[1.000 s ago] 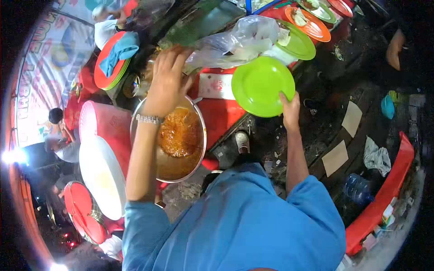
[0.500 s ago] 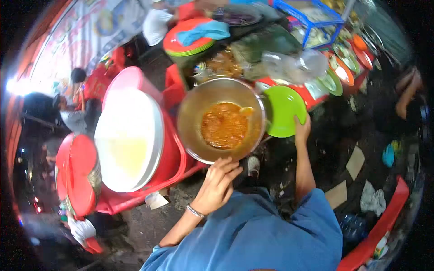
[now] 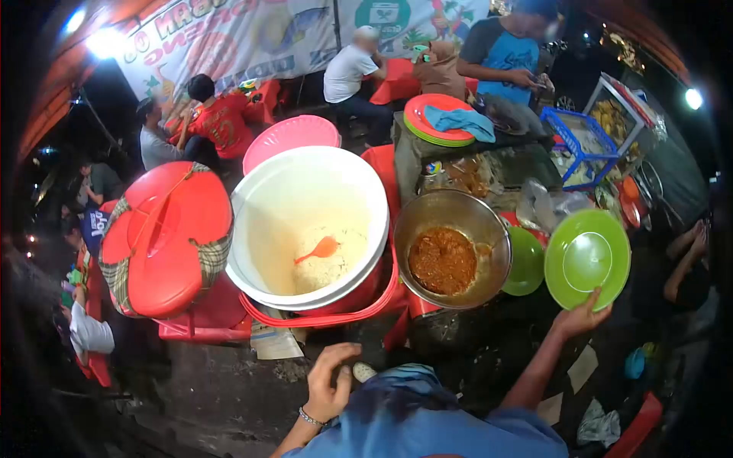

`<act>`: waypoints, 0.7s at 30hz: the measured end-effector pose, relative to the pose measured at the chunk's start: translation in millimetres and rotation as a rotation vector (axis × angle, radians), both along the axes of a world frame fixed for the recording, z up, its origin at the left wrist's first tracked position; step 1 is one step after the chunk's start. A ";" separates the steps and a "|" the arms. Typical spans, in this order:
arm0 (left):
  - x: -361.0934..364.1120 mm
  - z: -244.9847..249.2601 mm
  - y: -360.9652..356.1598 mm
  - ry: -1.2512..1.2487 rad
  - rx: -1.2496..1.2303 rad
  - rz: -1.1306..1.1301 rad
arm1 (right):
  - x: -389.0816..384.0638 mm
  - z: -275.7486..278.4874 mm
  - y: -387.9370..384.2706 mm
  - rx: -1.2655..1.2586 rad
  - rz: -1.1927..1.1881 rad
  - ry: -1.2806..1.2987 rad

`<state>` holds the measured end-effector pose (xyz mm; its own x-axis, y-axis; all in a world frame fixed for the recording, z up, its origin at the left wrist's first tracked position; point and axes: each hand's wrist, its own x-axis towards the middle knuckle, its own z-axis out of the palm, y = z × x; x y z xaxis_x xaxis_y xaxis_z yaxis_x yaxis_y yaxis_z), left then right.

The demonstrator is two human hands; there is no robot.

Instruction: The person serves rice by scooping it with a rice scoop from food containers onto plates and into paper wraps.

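My right hand (image 3: 582, 314) grips the round lime-green plastic plate (image 3: 588, 258) at its six o'clock rim. My left hand (image 3: 330, 379) hangs loosely curled, six o'clock of the round white plastic rice tub (image 3: 305, 191).

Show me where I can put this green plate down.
Bare ground lies between the left hand and the red cooler, in front of the rice tub. Another dark patch lies below the metal pot, between the arms. Crowded: tub, pot and second plate sit packed together beside the right hand's green plate.
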<state>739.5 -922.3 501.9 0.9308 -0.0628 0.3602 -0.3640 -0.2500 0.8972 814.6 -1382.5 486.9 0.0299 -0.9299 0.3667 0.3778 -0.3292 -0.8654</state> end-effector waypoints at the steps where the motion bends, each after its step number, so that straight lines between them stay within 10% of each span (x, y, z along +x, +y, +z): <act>1: 0.7 -7.2 3.7 0.099 -0.126 0.024 | -3.3 32.5 33.9 0.078 0.166 -0.143; 6: 56.1 20.7 -12.0 0.201 -0.812 -0.099 | 17.8 49.2 188.6 0.249 1.145 0.057; 11: 22.7 -1.6 44.2 0.184 -0.843 0.532 | 73.6 58.5 282.6 -0.303 1.994 0.396; 21: -128.6 -61.0 154.6 -0.031 -1.198 0.891 | 200.9 119.7 627.0 -1.323 1.475 -0.112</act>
<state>610.9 -767.7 440.9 0.4948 0.8470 -0.1945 -0.5146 0.4660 0.7197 1015.5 -755.5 606.5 0.3168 0.5937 0.7397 0.9360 -0.0698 -0.3450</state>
